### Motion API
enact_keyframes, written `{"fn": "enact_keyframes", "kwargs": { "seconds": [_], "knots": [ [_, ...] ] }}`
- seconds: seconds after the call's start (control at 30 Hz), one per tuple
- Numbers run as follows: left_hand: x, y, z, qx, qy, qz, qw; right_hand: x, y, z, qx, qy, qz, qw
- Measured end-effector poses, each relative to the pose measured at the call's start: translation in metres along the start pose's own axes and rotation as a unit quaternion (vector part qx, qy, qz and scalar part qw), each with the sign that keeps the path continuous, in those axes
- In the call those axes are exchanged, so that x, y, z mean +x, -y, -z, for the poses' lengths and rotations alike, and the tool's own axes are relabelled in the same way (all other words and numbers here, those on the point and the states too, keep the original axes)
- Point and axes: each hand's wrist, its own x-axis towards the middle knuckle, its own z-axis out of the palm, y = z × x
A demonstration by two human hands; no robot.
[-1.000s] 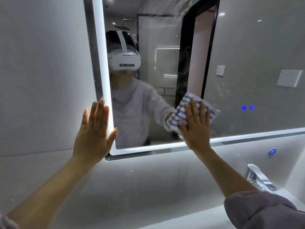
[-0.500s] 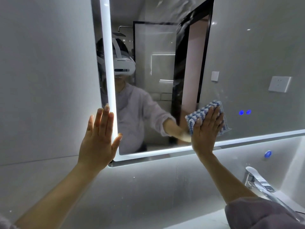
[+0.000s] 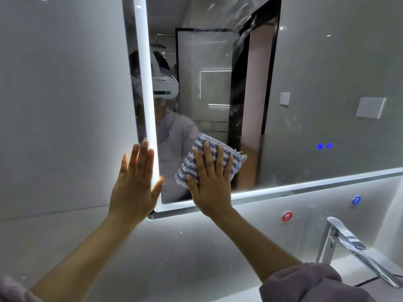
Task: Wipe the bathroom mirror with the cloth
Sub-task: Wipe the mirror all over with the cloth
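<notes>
**Grey bathroom wall and lit mirror: wipe in hand, lower left corner**

**Setting.** Glossy grey wall (image 3: 54, 105) around a frameless mirror (image 3: 305, 62). A glowing light strip (image 3: 146, 83) runs down the mirror's left edge and along its bottom edge. Two blue touch buttons (image 3: 325, 146) glow in the glass at lower right. Below the mirror are a red sticker (image 3: 287, 216), a blue sticker (image 3: 356, 199) and, at far right, a chrome faucet (image 3: 349, 243).

**Item 1, cloth (image 3: 186, 164).** Blue-and-white and folded. It lies flat against the glass near the lower left corner, just above the bottom strip.

**Item 2, your right hand (image 3: 210, 186).** The palm is on the cloth. The fingers (image 3: 208, 155) are straight and spread, pressing rather than gripping. The heel of the hand overlaps the bottom strip.

**Item 3, your left hand (image 3: 133, 188).** Flat and empty, with fingers straight. It braces on the wall at the mirror's left edge, thumb across the light strip.

**Step.** By my reading, a wiping stroke is under way. Hazy streaks (image 3: 239, 16) show on the upper glass and faint smears (image 3: 290, 127) on the right half. Much of the job looks unfinished.

**Next move.** Keep even pressure so the cloth does not slip from under your flat palm. Carry it up or across to the streaked areas. Steer clear of the touch buttons, which a press might trigger.
</notes>
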Motion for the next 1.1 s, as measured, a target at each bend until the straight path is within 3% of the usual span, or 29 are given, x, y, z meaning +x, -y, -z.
{"fn": "enact_keyframes", "kwargs": {
  "seconds": [0.33, 0.73, 1.1],
  "knots": [
    [-0.001, -0.008, 0.014, 0.010, 0.024, 0.025, 0.999, 0.002, -0.041, 0.016, -0.032, 0.034, 0.078, 0.996],
    [-0.005, -0.018, 0.020, 0.053, 0.054, 0.038, 0.996, -0.007, -0.197, 0.050, -0.058, 0.033, 0.025, 0.997],
    [0.014, -0.069, 0.013, 0.015, -0.023, 0.057, 0.998, -0.009, -0.213, 0.044, -0.035, -0.007, 0.060, 0.998]
  ]
}}
